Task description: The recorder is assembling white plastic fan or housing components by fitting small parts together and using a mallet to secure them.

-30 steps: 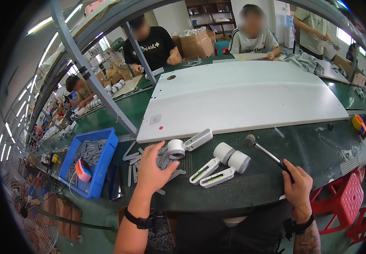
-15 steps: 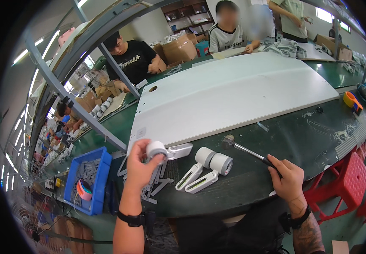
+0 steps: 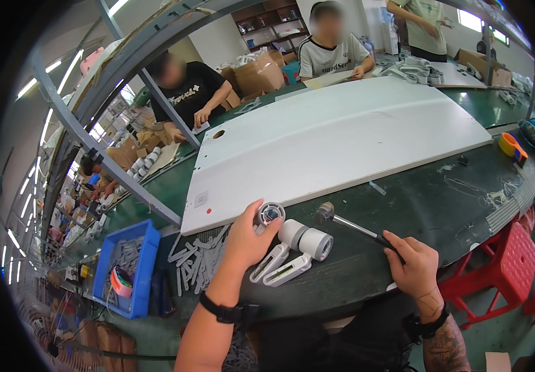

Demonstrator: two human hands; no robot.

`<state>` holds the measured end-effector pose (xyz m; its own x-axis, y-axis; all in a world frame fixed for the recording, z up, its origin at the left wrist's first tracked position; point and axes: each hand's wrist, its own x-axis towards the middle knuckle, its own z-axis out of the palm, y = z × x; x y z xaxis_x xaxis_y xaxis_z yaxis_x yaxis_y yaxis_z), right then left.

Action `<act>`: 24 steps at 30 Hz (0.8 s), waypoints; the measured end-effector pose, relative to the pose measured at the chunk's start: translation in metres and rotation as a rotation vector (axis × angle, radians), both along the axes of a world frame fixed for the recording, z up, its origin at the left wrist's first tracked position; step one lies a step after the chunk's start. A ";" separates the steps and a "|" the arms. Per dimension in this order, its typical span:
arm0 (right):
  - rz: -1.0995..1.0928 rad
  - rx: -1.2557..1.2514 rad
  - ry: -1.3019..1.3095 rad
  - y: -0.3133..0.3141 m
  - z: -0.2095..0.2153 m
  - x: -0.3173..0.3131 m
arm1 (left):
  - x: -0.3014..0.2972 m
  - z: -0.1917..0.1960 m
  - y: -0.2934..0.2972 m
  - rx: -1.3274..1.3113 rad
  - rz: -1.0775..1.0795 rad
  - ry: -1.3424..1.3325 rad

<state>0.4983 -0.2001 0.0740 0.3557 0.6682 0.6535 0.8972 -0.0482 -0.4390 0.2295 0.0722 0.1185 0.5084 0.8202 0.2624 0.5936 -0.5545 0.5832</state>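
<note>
My left hand (image 3: 242,243) is closed round a white cylindrical part (image 3: 271,214), its round end turned up so that a dark recess with small inner pieces shows. The flat arm of this part is hidden behind my fingers. In my right hand (image 3: 413,265) is a hammer (image 3: 359,227), gripped by its dark handle, with its rounded head pointing left above the bench. Just below and right of my left hand, two similar white cylinders with flat slotted arms lie side by side: one cylinder (image 3: 291,234) and, nearer me, another (image 3: 317,244).
A large white panel (image 3: 342,146) lies across the green bench (image 3: 366,273). Grey strips (image 3: 199,263) are heaped left of my left forearm, beside a blue bin (image 3: 146,273) of more strips. An orange tape roll (image 3: 512,147), red stool (image 3: 515,254), and metal post (image 3: 125,177) stand around; people work opposite.
My left hand has moved right with the white part and turned its round end up, beside the two lying ones. The hammer stays in my right hand, slightly shifted left.
</note>
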 end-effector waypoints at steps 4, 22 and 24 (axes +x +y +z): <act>0.014 -0.008 -0.012 0.000 0.001 0.002 | -0.032 -0.019 0.002 -0.136 0.002 0.010; -0.001 -0.074 0.020 0.001 0.005 -0.002 | 0.013 -0.001 -0.001 -0.007 -0.023 0.220; 0.005 -0.088 0.018 0.002 0.006 -0.003 | 0.012 0.002 -0.004 -0.022 -0.010 0.225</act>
